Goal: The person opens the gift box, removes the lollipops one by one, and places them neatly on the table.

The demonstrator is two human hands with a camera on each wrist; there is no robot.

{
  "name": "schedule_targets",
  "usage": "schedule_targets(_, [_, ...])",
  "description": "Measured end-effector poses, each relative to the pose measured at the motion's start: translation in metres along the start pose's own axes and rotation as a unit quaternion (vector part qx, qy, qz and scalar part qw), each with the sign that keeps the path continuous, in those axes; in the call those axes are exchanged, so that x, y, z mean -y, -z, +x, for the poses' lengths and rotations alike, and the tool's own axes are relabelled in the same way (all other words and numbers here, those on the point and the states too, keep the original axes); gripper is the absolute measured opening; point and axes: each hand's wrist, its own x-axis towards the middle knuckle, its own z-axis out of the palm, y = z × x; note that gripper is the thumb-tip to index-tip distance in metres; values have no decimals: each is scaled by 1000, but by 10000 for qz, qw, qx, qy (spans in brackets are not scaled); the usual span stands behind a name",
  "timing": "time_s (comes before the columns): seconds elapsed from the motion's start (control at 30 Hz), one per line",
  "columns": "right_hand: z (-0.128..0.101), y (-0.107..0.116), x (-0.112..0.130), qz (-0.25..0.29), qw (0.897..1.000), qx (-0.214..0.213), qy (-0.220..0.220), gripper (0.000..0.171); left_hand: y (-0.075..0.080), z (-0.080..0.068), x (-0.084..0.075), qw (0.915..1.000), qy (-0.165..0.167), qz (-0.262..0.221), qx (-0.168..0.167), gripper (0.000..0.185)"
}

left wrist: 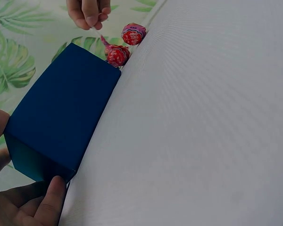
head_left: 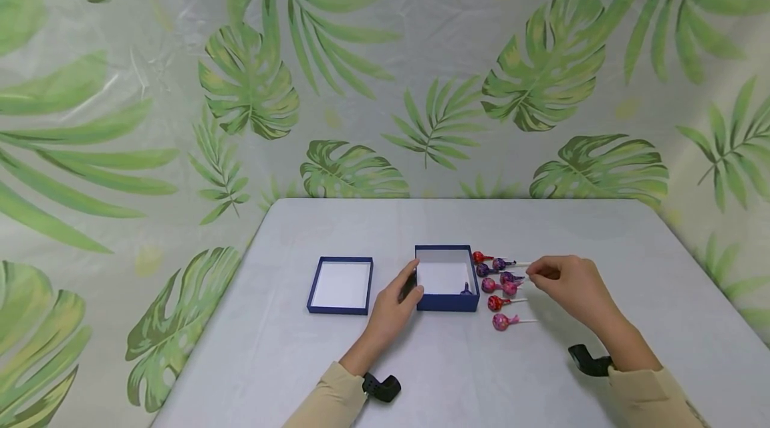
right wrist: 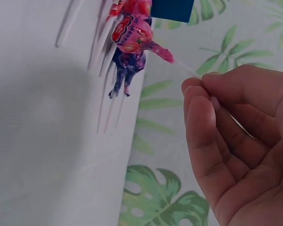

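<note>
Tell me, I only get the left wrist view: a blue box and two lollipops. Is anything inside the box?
Observer: The head view shows the box open, with one small dark thing in its near right corner.
Operator: Does that other hand up top hold anything?
Observer: Yes. The right hand pinches the stick of a pink lollipop.
Operator: Where did the lid go?
Observer: The lid lies left of the box, inside up, not touching it.
</note>
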Motion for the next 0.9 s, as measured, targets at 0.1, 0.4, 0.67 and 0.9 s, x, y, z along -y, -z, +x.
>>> schedule_targets(0.1, [-2, -2, -3, 4, 10000, 29, -40, 8, 0, 0, 1, 10000, 8, -10, -3, 54])
schedule_targets(0.4, [-4, -2, -11, 12, 9997, 98, -213, 9, -1, 0, -1, 10000, 39, -17, -8, 54])
schedule_targets(0.67, [-3, 0, -26, 35, 9980, 503, -389, 12, 0, 0, -1, 10000, -6, -57, 12, 55])
schedule_targets(0.9, [1, 0, -37, -84, 9954, 847, -443, 11, 0, -1, -2, 10000, -30, -10, -18, 55])
